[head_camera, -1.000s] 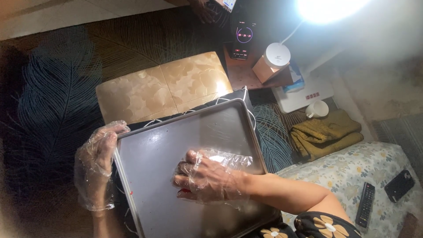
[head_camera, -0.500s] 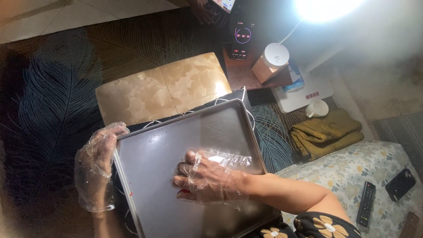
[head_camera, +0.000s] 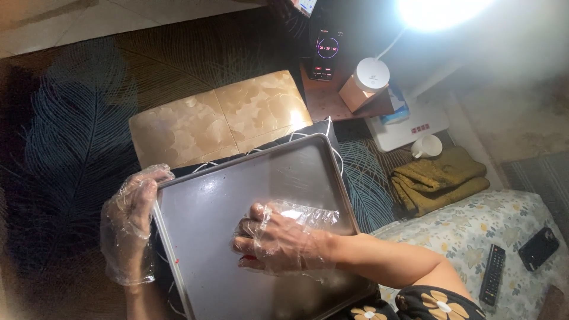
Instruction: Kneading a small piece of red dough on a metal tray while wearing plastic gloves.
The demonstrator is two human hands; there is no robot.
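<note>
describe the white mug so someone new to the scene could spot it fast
Start at the metal tray that both gloved hands are on, then look right, past the folded olive towel. The mug lies on its side just above that towel, below a flat white box. It is the only small white thing with a handle.

The person wears a loose, clear plastic glove on each hand. The left hand (head_camera: 127, 222) glove crinkles and bags at the wrist; the right hand (head_camera: 278, 240) glove puffs up behind the knuckles. Past the right elbow shows a dark sleeve (head_camera: 432, 302) printed with pale flowers.
</note>
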